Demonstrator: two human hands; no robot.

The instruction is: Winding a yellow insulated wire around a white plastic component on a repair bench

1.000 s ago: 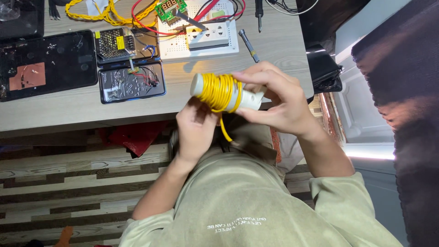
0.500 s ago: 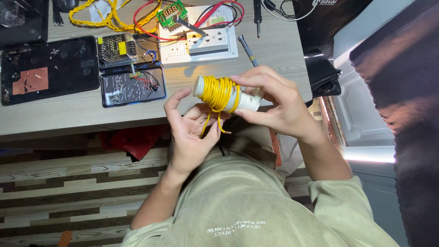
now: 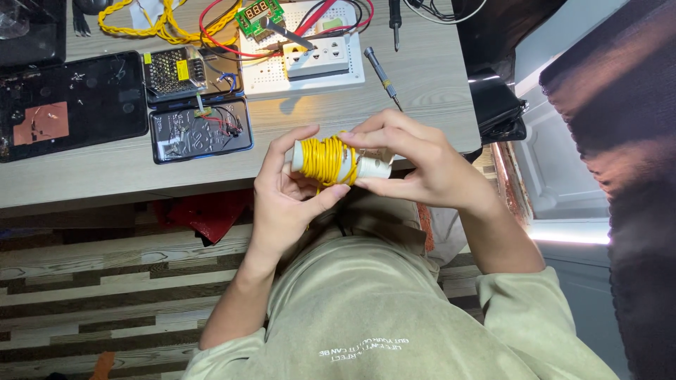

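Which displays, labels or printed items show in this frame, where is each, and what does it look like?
Digital display module: top of the desk, small green board with red lit digits.
Yellow label: on the metal mesh power supply, small rectangle.
Shirt print: on the person's green shirt, two short lines of white lettering.

Warm light on desk (image 3: 422, 84); right side dark, blurred (glare, perhaps).

a home electronics workbench: a wooden table (image 3: 422, 84) strewn with circuit boards (image 3: 201, 130), wires (image 3: 141, 24) and a screwdriver (image 3: 380, 70).
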